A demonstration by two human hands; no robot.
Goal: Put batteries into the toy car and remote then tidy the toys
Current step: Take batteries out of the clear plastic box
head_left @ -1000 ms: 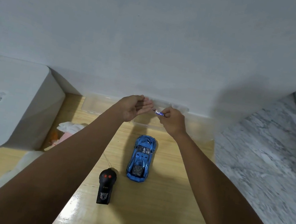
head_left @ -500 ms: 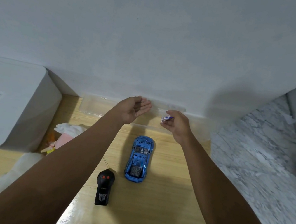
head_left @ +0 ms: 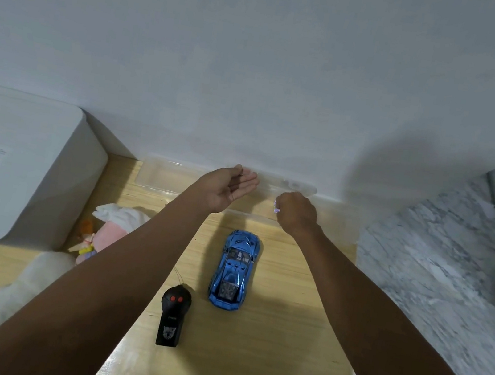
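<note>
One small battery (head_left: 277, 206), I think, peeps from the curled right hand (head_left: 297, 213); the toy car (head_left: 234, 269) lies just below it, nose toward the wall. Left hand (head_left: 226, 189) is relaxed, empty; remote (head_left: 172, 319) sits nearer the left forearm.

I see both arms reaching to the far edge of the wooden table (head_left: 259, 367). My left hand (head_left: 226, 189) is palm up, fingers straight, holding nothing. My right hand (head_left: 296, 211) is curled round a small battery (head_left: 276, 206), just right of the left. Both hover over a clear plastic tray (head_left: 157, 173) against the wall. Nearer me lie the blue toy car (head_left: 234, 269) and, left of it, the black remote (head_left: 173, 318). Plush toys (head_left: 110, 224) sit at left, beside a white box (head_left: 16, 163).
</note>
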